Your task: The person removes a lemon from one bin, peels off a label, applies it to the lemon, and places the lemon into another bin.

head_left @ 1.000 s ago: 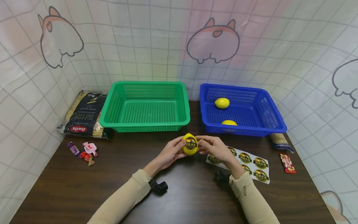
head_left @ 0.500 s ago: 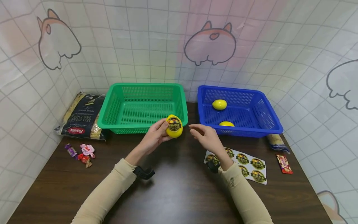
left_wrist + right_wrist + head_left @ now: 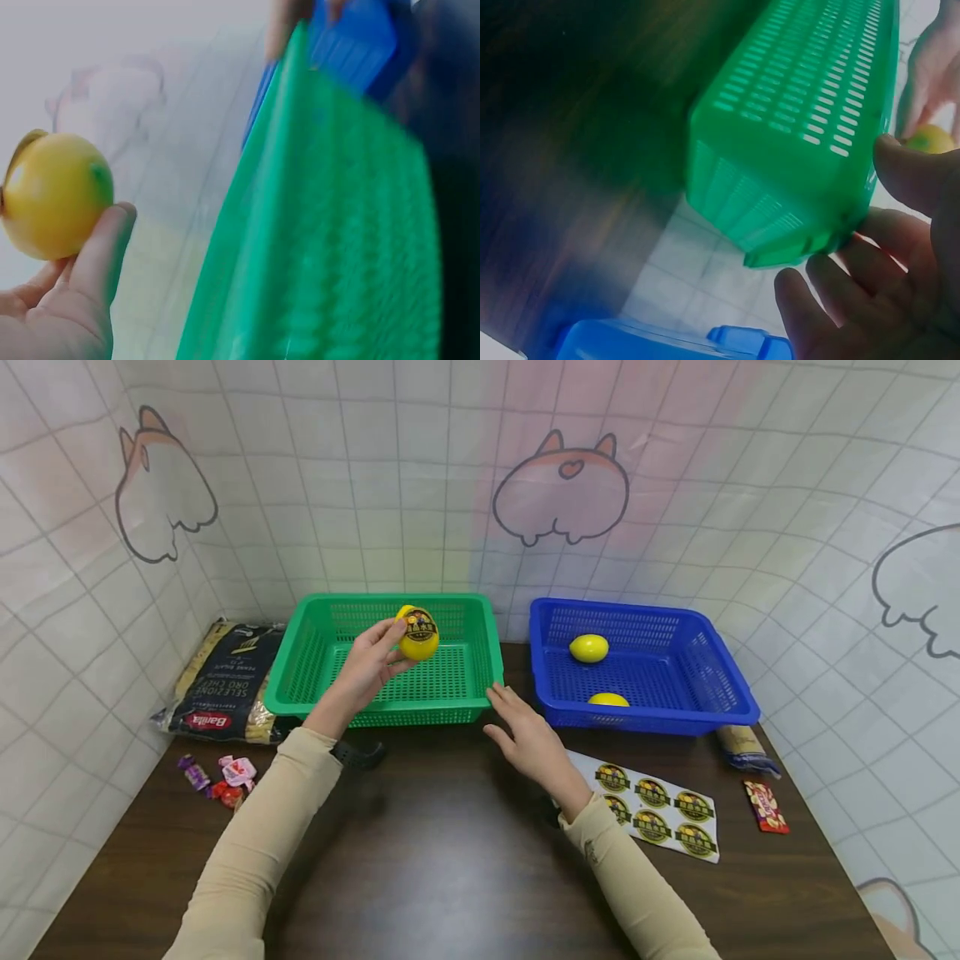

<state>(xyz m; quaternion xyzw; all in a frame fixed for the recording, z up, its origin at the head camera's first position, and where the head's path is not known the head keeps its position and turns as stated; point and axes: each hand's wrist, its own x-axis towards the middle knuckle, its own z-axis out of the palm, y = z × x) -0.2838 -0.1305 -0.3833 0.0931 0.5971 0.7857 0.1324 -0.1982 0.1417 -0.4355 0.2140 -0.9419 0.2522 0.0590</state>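
My left hand (image 3: 363, 662) pinches a yellow lemon (image 3: 420, 647) between thumb and fingers, above the green basket (image 3: 442, 703). A round black-and-gold sticker (image 3: 421, 626) is on the lemon's upper side. In the left wrist view the lemon (image 3: 64, 199) sits between the fingertips, apart from the basket wall (image 3: 345, 240). My right hand (image 3: 528, 739), fingers extended and spread, is at the green basket's front right corner; in the right wrist view its fingertips are at the rim (image 3: 810, 244), though firm contact is hard to tell. Inside the green basket no other fruit shows.
To the right stands a blue basket (image 3: 630, 717) with two lemons (image 3: 589, 648). A sheet of round stickers (image 3: 663, 810) lies before it. Wrapped candies (image 3: 238, 772) and a pasta bag (image 3: 225, 685) are at left. A red packet (image 3: 766, 807) and a small bag (image 3: 746, 750) lie right.
My left hand has carried the lemon leftward and away from me, from mid-table to above the green basket. My right hand has let go of the lemon and moved to the basket's front right corner.
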